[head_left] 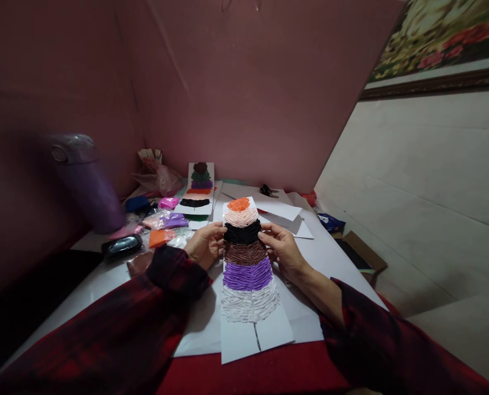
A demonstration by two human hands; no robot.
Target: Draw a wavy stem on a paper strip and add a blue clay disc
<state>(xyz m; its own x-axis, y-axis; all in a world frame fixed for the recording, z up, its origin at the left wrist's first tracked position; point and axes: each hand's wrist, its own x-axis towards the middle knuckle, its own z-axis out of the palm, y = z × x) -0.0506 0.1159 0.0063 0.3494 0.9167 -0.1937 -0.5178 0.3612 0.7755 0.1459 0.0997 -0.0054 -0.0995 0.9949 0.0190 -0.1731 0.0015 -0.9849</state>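
Between my two hands is a long white card (257,338) bearing a feather shape in textured bands of what looks like modelling clay. From its far end the bands run orange, pale peach, black, brown, purple and white, with a drawn black stem at the near end. My left hand (206,245) grips the card's left edge beside the black and brown bands. At the right edge, my right hand (284,249) pinches it with the thumb on the front. The card is tilted up toward me above the white-covered table. Fingers behind it are hidden.
A similar feather card (199,189) stands at the back. Clay packets, including an orange one (161,237), lie at left with a dark glossy case (122,247) and a purple bottle (89,186). Behind are paper sheets (279,206) and a black object (268,191); an open box (362,252) sits right.
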